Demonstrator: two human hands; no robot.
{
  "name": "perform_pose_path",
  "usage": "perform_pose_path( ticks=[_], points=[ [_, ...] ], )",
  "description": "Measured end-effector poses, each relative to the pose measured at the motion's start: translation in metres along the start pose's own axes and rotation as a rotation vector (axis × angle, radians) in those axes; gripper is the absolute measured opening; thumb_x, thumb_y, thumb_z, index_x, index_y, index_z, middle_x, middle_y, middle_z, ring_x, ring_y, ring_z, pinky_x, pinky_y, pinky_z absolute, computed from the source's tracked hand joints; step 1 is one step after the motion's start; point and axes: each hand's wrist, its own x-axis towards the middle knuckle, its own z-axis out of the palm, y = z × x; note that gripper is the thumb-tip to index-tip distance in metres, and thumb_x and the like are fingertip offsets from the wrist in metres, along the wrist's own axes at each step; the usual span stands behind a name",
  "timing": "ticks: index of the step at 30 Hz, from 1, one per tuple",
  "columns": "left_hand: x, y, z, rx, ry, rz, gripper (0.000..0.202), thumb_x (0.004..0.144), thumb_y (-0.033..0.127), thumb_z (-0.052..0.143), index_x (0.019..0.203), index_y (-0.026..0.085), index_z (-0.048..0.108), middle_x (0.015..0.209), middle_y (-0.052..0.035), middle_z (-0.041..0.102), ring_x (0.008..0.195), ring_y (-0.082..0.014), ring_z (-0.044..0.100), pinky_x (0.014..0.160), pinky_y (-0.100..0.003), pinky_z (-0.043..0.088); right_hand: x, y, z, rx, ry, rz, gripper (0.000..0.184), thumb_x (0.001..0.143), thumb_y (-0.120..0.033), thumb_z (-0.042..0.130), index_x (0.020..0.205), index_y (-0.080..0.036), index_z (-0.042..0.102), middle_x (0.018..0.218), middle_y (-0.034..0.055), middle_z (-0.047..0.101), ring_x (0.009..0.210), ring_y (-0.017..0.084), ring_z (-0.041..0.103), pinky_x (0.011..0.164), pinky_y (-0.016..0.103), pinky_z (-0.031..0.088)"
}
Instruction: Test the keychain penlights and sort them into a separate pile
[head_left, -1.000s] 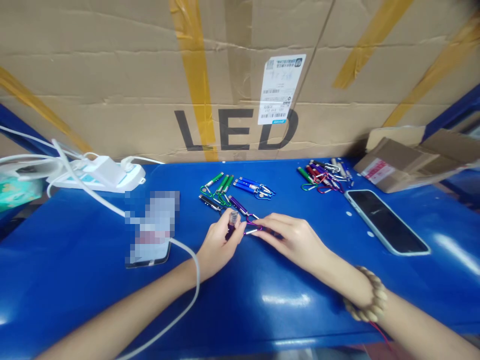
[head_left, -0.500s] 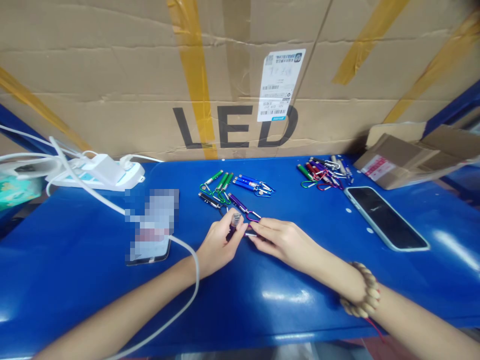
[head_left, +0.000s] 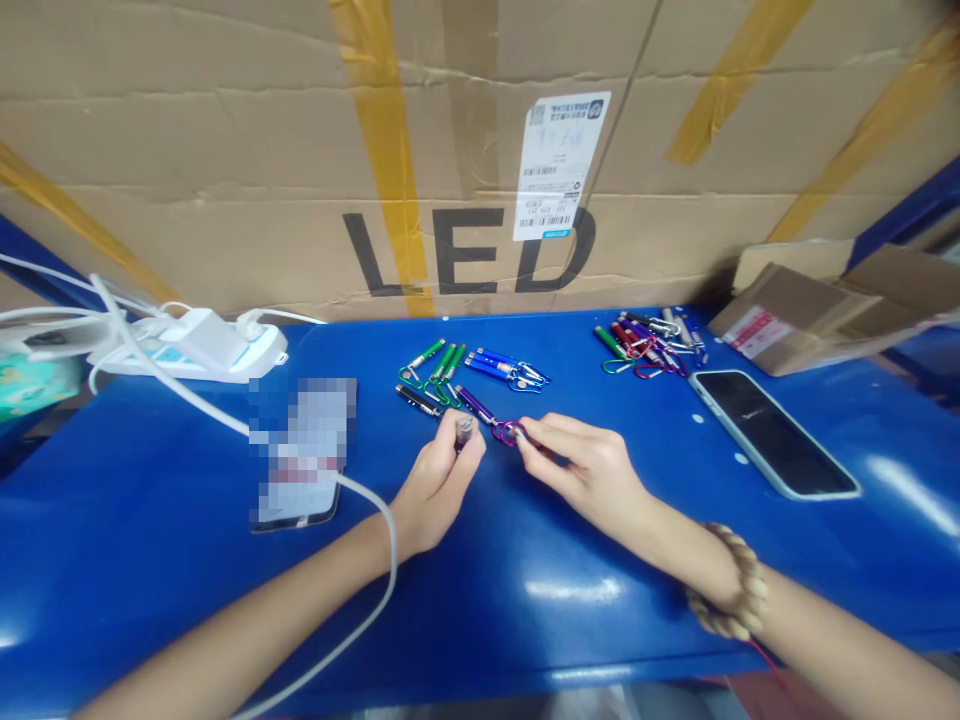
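Observation:
My left hand is closed around a small keychain light. Only its silver end shows; the fingers hide the rest. Thumb and fingertips of my right hand pinch a purple carabiner clip just to the right. Whether this clip joins the light in my left hand is unclear. A purple keychain light lies just beyond both hands, and a black one is beyond my left hand. Farther back are green keychain lights and blue ones, each with a carabiner.
A mixed pile of keychain lights sits at the back right beside an opened small carton. One phone lies on the right, another on the left under a white cable. A power strip and large LED carton stand behind.
My right hand has shifted slightly right and away from me, from a silver-looking piece beside my left hand to the purple clip. My left hand still grips the light, now turned so less shows.

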Motion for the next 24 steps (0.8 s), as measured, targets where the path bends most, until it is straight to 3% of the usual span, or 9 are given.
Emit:
perform_pose_path(
  ticks=[4, 7, 14, 19, 21, 24],
  points=[
    [-0.0003, -0.0002, 0.0019, 0.147, -0.074, 0.079, 0.015, 0.094, 0.029, 0.032, 0.087, 0.021, 0.043, 0.074, 0.0028, 0.049, 0.063, -0.0108, 0.046, 0.064, -0.022, 0.038, 0.0001, -0.0026, -0.0011, -0.008, 0.116, 0.039, 0.013, 0.087, -0.014, 0.054, 0.086, -0.011, 0.066, 0.067, 0.0032, 0.061, 0.055, 0.010, 0.053, 0.053, 0.021, 0.045],
    [-0.0007, -0.0018, 0.0032, 0.230, -0.097, 0.134, 0.013, 0.093, 0.029, 0.038, 0.093, 0.021, 0.049, 0.078, 0.0017, 0.057, 0.065, -0.0117, 0.052, 0.067, -0.022, 0.040, -0.0011, -0.0048, -0.0001, -0.026, 0.129, 0.002, 0.011, 0.087, -0.013, 0.055, 0.088, -0.010, 0.066, 0.069, 0.0036, 0.062, 0.057, 0.010, 0.054, 0.054, 0.020, 0.047],
    [0.0002, -0.0059, 0.0042, 0.226, -0.004, 0.130, 0.016, 0.091, 0.029, 0.043, 0.098, 0.021, 0.055, 0.080, 0.0012, 0.066, 0.065, -0.0118, 0.060, 0.062, -0.019, 0.045, -0.0037, -0.0026, -0.0001, -0.102, 0.057, -0.060, 0.018, 0.091, -0.020, 0.050, 0.098, -0.013, 0.065, 0.076, 0.0051, 0.066, 0.066, 0.013, 0.062, 0.064, 0.022, 0.052],
    [0.0045, -0.0064, 0.0041, 0.182, 0.067, 0.115, 0.018, 0.089, 0.028, 0.047, 0.100, 0.020, 0.059, 0.085, -0.0008, 0.071, 0.069, -0.0135, 0.064, 0.064, -0.020, 0.047, -0.0028, 0.0011, -0.0056, -0.095, -0.088, -0.029, 0.024, 0.093, -0.022, 0.045, 0.103, -0.016, 0.065, 0.082, 0.0066, 0.066, 0.072, 0.015, 0.063, 0.069, 0.026, 0.054],
    [0.0062, -0.0063, 0.0036, 0.171, 0.060, 0.122, 0.019, 0.087, 0.027, 0.049, 0.101, 0.021, 0.060, 0.090, -0.0020, 0.072, 0.076, -0.0154, 0.066, 0.069, -0.022, 0.048, -0.0025, 0.0017, -0.0057, -0.012, -0.136, 0.034, 0.029, 0.091, -0.022, 0.049, 0.116, -0.017, 0.059, 0.084, 0.0055, 0.065, 0.073, 0.014, 0.062, 0.069, 0.027, 0.054],
    [0.0071, -0.0066, 0.0028, 0.188, 0.019, 0.119, 0.017, 0.084, 0.025, 0.053, 0.099, 0.021, 0.061, 0.094, -0.0026, 0.072, 0.082, -0.0170, 0.067, 0.074, -0.023, 0.048, -0.0024, 0.0012, -0.0034, 0.140, -0.160, 0.158, 0.052, 0.084, -0.024, 0.058, 0.134, -0.018, 0.043, 0.085, 0.0027, 0.063, 0.072, 0.013, 0.061, 0.068, 0.026, 0.055]
  ],
)
